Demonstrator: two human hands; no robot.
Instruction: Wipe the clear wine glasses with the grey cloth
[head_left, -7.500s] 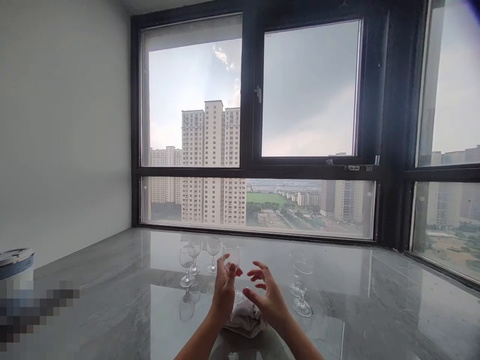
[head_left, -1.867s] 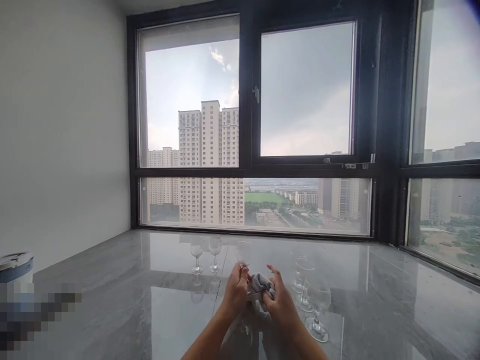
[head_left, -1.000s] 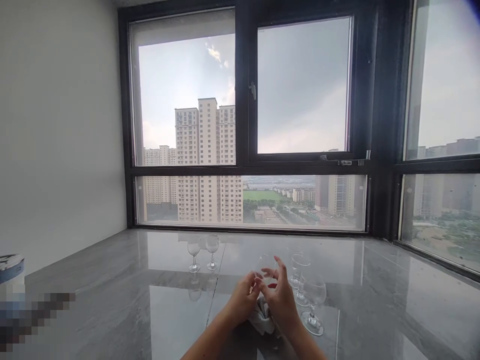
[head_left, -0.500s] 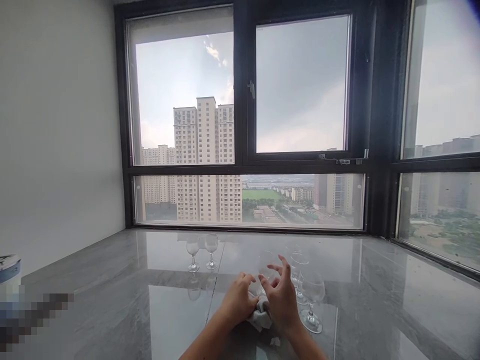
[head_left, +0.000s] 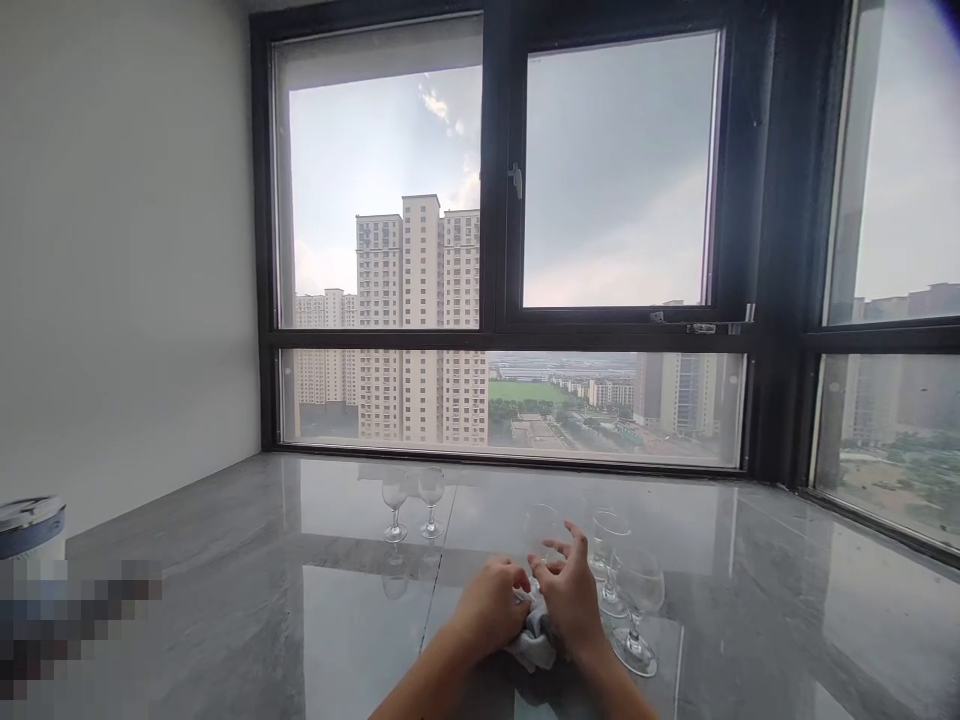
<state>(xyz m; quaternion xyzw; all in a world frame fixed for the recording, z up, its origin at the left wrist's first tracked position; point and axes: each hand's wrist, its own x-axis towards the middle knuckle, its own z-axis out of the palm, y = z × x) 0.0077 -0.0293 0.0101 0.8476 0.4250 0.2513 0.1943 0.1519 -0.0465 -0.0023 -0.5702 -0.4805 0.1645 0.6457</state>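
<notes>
My left hand (head_left: 491,603) is closed low on a clear wine glass (head_left: 541,526), whose bowl rises just above both hands. My right hand (head_left: 571,592) presses a grey-white cloth (head_left: 535,643) against the glass from the right, with its fingertips spread near the bowl. The cloth bunches between my two hands and hides the stem and foot. Both hands are over the near middle of the glossy grey marble counter (head_left: 315,620).
Two small wine glasses (head_left: 412,503) stand upright further back on the left. A group of wine glasses (head_left: 636,608) stands right beside my right hand. A lidded container (head_left: 30,522) sits at the left edge. Dark-framed windows (head_left: 499,250) close off the back.
My hands stay together on the glass and cloth, a little lower than half a second ago. My right fingers have shifted around the bowl. The view has swung slightly.
</notes>
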